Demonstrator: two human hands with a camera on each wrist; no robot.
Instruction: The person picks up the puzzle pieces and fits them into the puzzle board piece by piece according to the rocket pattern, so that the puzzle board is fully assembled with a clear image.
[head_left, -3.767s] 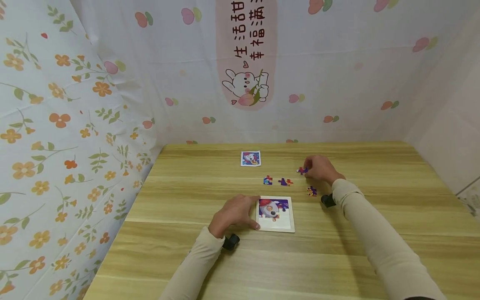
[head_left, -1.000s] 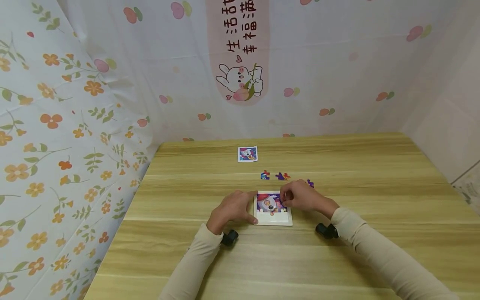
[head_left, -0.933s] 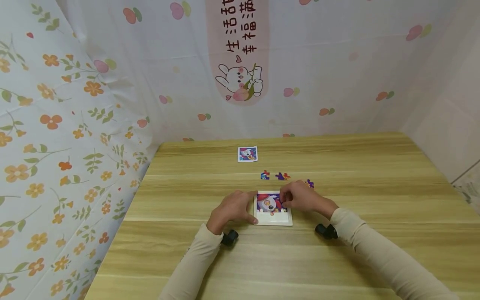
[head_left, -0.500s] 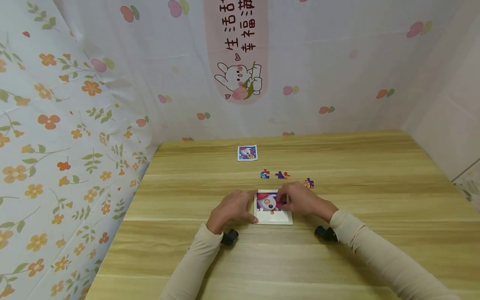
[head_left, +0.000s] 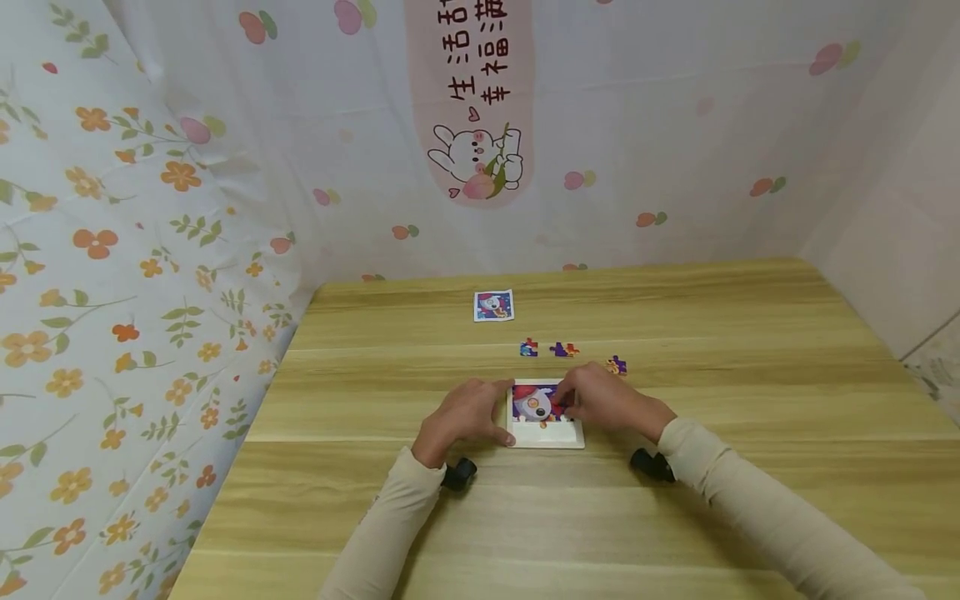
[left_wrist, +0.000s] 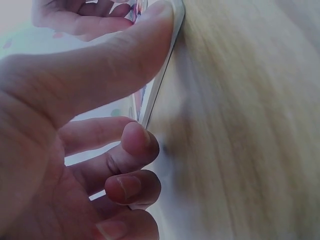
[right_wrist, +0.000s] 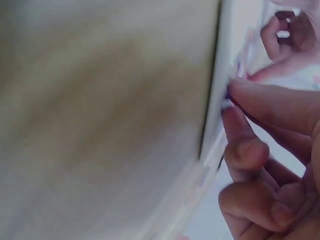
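Two corners on the left edge of the puzzle frame (head_left: 551, 435) held by left hand (head_left: 465, 417): thumb near, forefinger far. Right hand (head_left: 607, 398) pinches a mostly hidden puzzle piece (right_wrist: 229, 91) at frame's right side. Past the far edge: blue-red piece (head_left: 528, 347), purple-orange piece (head_left: 563, 350). Third piece (head_left: 617, 365) just beyond right hand. Card (head_left: 493, 306) near table's (head_left: 555, 517) back edge. Wide wood either side.

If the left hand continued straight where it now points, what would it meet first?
Most likely the white puzzle frame: the left hand sits at its left edge, apparently touching it, though depth is unclear.
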